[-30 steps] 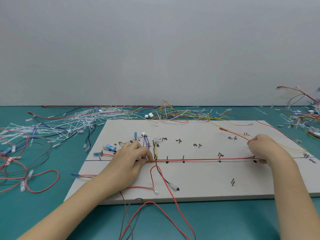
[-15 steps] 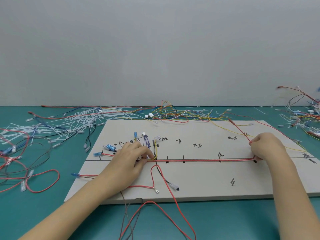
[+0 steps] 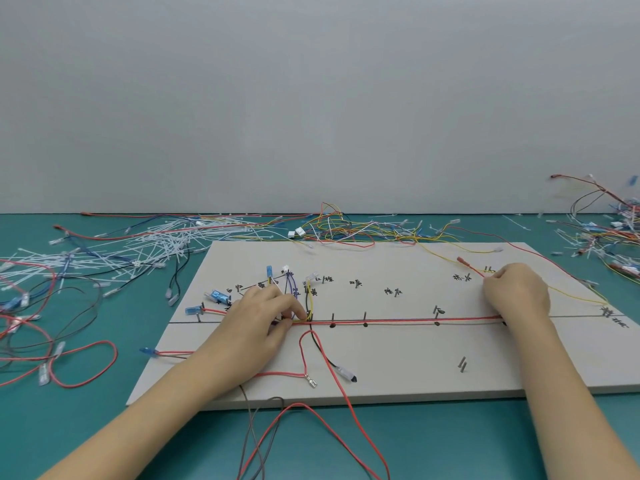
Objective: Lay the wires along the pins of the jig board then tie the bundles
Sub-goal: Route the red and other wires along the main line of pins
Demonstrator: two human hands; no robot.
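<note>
- The left hand (image 3: 263, 313) lies palm-down on the jig board (image 3: 398, 372), forearm coming in from the near-left corner; thumb and forefinger pinch the red wire (image 3: 398, 320) where it meets the upright yellow wire (image 3: 311, 303) at the board's drawn line.
- The right hand (image 3: 516, 292) rests knuckles-up at the far end of the same line, fingers curled; it grips the red wire's other end, and the wire's terminal (image 3: 462, 260) sticks out beyond the knuckles.
- Between the two hands the red wire runs taut and straight along the line, passing three pins (image 3: 364, 317).
- Near the board's front-right stands one pair of pins (image 3: 462, 364).
- Near its front edge lie two loose ends: a bare metal terminal (image 3: 312, 381) and a black-tipped sleeved one (image 3: 348, 373).
- Left of the left hand sit three blue connectors (image 3: 216, 296) on the board.
- More red wires loop off the board's front edge.
- The board lies on a teal table (image 3: 69, 427).
- White cable ties (image 3: 145, 245) are scattered left of the board, and loose wires (image 3: 346, 230) are piled behind and right of it.
- A plain grey wall (image 3: 311, 98) stands behind.
</note>
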